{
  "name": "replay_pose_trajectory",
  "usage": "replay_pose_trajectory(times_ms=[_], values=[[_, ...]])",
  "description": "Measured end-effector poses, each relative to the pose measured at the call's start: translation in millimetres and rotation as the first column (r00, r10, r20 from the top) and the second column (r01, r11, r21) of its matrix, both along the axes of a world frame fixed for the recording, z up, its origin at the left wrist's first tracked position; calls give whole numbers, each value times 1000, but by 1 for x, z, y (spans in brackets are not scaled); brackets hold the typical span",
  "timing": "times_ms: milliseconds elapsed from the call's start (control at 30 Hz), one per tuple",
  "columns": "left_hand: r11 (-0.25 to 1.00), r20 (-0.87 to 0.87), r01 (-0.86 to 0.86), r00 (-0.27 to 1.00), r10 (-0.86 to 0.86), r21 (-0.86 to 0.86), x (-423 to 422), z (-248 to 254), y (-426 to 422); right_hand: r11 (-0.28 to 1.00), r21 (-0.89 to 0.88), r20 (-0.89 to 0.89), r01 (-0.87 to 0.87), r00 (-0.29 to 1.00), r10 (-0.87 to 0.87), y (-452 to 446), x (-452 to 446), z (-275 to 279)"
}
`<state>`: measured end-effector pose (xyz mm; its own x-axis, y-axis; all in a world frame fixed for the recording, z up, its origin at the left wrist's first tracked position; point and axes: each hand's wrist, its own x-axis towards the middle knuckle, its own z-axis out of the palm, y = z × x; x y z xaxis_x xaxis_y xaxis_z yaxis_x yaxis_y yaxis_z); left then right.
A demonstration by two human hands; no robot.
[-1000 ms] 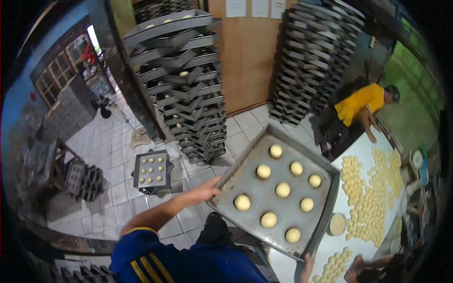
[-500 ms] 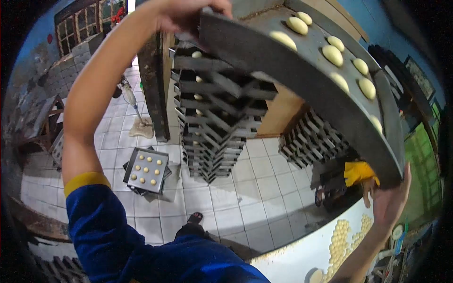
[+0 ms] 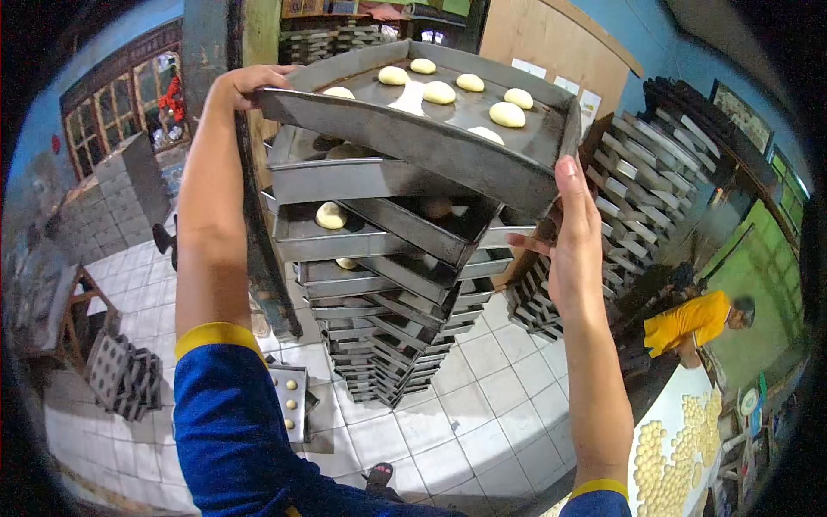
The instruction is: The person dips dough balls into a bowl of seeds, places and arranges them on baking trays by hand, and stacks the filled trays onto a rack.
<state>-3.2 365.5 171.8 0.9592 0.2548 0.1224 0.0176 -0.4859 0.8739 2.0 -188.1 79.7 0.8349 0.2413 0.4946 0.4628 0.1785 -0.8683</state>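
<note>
A square metal tray (image 3: 379,116) bearing several pale dough balls (image 3: 439,92) is at the top of a tall stack of crisscrossed trays (image 3: 370,246). My left hand (image 3: 252,84) grips its left corner, fingers over the rim. At the right corner, my right hand (image 3: 573,228) presses against the tray's side with its palm, thumb and fingers spread around the corner. More dough balls show between the trays below. Whether the top tray fully rests on the stack is hard to tell.
Another tray stack (image 3: 646,189) stands at the right. A person in a yellow shirt (image 3: 689,324) leans at a white table (image 3: 663,405) covered with dough pieces. A low tray pile (image 3: 293,405) sits on the tiled floor, left of the tall stack. A dark post (image 3: 274,284) rises beside it.
The tray in my hands has gone from over the table, up and across to the left, onto the top of the tall stack. Both my arms are now raised and stretched forward.
</note>
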Motion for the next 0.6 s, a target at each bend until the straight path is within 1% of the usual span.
replay_pose_trajectory(times_ms=[33,67,100,167,200,233,267,300,333,400,433,467,500,533,567,600], values=[[995,7,22,1000,-21,-101,-6,0,-7,1000,-11,-10,4,1000,-4,8,6,-3],[994,0,18,1000,-18,-112,-7,-3,-2,1000,-5,-9,-18,1000,18,14,6,-6],[996,-6,30,1000,-31,-87,-5,-1,5,999,6,-2,-41,999,41,19,7,-9],[997,-6,40,999,-41,-63,7,3,24,999,-22,-2,-36,999,36,25,16,-17],[1000,-78,21,997,-22,-17,16,4,37,998,-26,-18,-64,998,63,27,18,-18],[999,-147,7,989,-2,35,11,11,16,998,-24,-17,-62,998,61,30,19,-19],[965,-141,-152,973,185,215,0,16,-7,998,-21,-16,-60,998,60,32,21,-19],[963,-136,-144,975,178,226,6,17,-1,998,-19,-15,-58,998,58,35,23,-20],[965,-133,-129,978,162,229,11,14,5,999,-50,11,-20,1000,21,40,20,-21],[865,-46,-236,957,285,443,21,14,8,992,-125,23,4,1000,-1,37,20,-22],[867,-54,-231,958,283,442,33,14,37,987,-163,30,16,999,-11,34,20,-23],[809,166,-440,898,408,390,52,16,88,965,-262,120,-1,992,34,24,20,-23],[772,257,-533,845,469,346,52,5,103,932,-362,200,-10,976,88,15,18,-23],[730,344,-617,781,522,294,46,-5,105,947,-315,210,58,978,10,5,10,-22],[666,558,-702,668,492,254,28,-23,109,968,-220,287,121,956,-54,-4,14,-26],[603,742,-776,514,431,187,5,-46,97,983,-163,271,79,962,-32,-20,19,-32]])
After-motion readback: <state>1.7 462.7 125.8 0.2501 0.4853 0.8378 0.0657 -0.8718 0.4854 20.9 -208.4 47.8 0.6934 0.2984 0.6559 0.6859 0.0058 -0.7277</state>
